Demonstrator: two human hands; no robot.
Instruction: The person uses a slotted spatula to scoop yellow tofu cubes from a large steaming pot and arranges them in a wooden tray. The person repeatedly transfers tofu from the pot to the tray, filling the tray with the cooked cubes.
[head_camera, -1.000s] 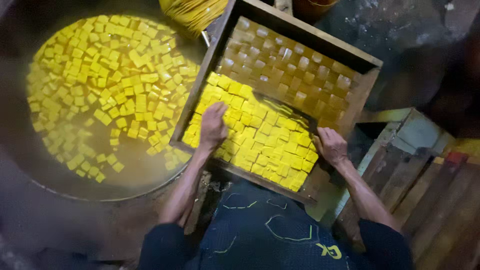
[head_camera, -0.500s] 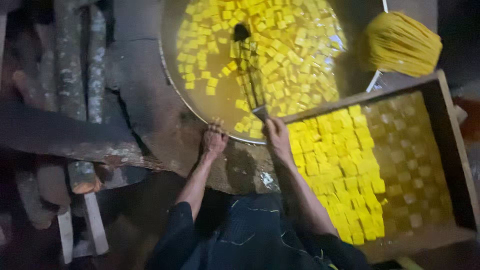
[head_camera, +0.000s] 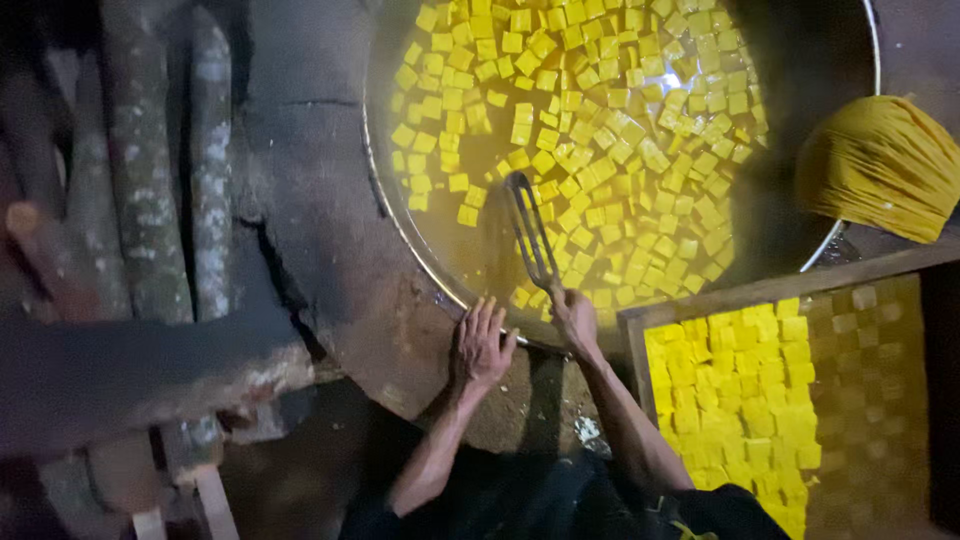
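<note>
Gripping slotted spatula (head_camera: 530, 230), right hand (head_camera: 574, 318) below

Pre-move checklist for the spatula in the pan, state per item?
1. Right hand grips the slotted spatula handle: ok.
2. Spatula head in the liquid: ok, looks dipped.
3. Left hand braced flat on the stove ledge, out of the pan: ok.
4. Yellow cubes afloat within reach: ok.
5. Wooden tray beside the pan, bare space on its far side: ok.
6. Liquid heat: cannot tell.
</note>
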